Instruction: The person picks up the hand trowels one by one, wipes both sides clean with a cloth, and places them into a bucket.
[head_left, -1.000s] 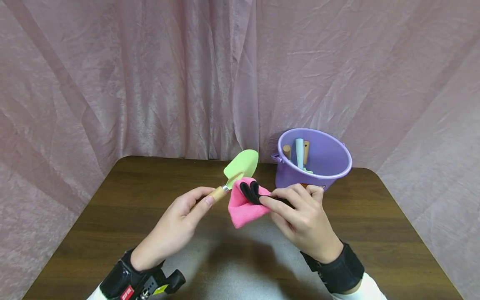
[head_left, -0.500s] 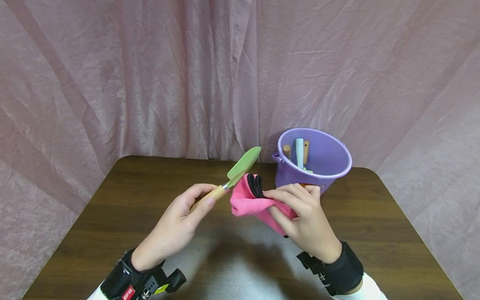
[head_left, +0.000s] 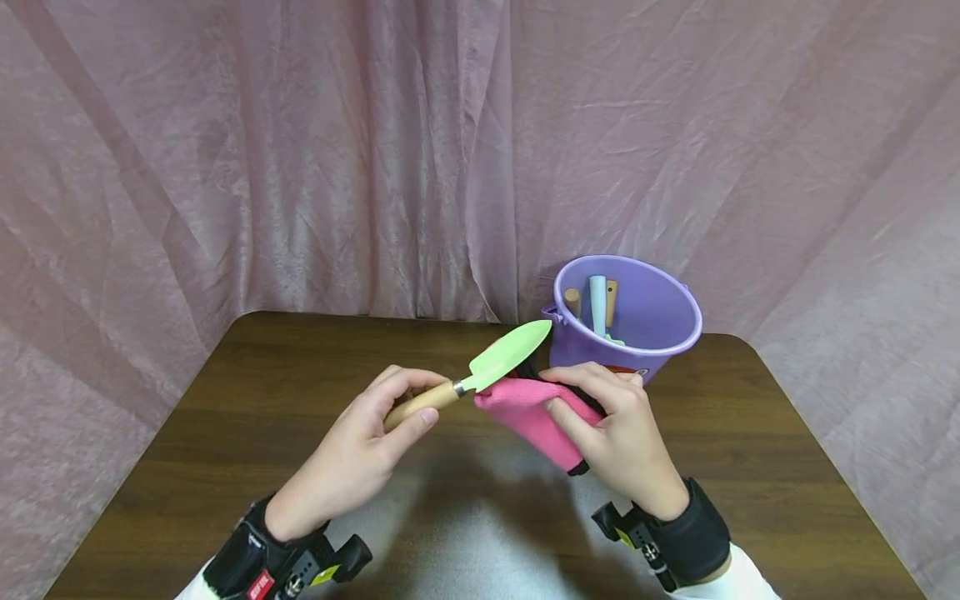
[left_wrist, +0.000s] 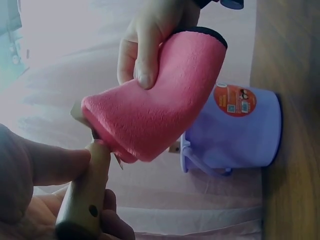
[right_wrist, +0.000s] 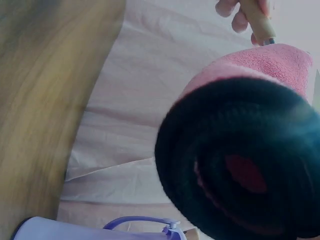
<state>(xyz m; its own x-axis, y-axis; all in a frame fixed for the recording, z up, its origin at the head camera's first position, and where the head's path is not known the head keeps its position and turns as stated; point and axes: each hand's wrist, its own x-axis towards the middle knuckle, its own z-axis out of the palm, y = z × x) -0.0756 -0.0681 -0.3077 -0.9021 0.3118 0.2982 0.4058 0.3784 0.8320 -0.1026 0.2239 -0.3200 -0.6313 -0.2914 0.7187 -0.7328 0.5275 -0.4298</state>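
In the head view my left hand (head_left: 363,454) grips the wooden handle of a small garden trowel (head_left: 510,354) with a light green blade. The blade points up and to the right, over the wooden table. My right hand (head_left: 618,437) pinches a folded pink cloth (head_left: 536,417) with black edging, thumb on the near side. The cloth lies against the trowel near the neck. From the left wrist, the pink cloth (left_wrist: 155,100) covers most of the blade and the wooden handle (left_wrist: 87,190) sits in my left hand. The right wrist view shows the cloth's rolled black edge (right_wrist: 235,160) close up.
A purple bucket (head_left: 592,358) stands at the back right of the table (head_left: 225,433), just beyond my right hand. Inside it are a light blue handle (head_left: 597,304) and wooden handles (head_left: 611,302). A pink curtain (head_left: 337,167) hangs behind the table.
The trowel blade has turned and swung right and down, its broad face showing again. The cloth has slid off toward the blade's underside, and my right wrist has rolled.
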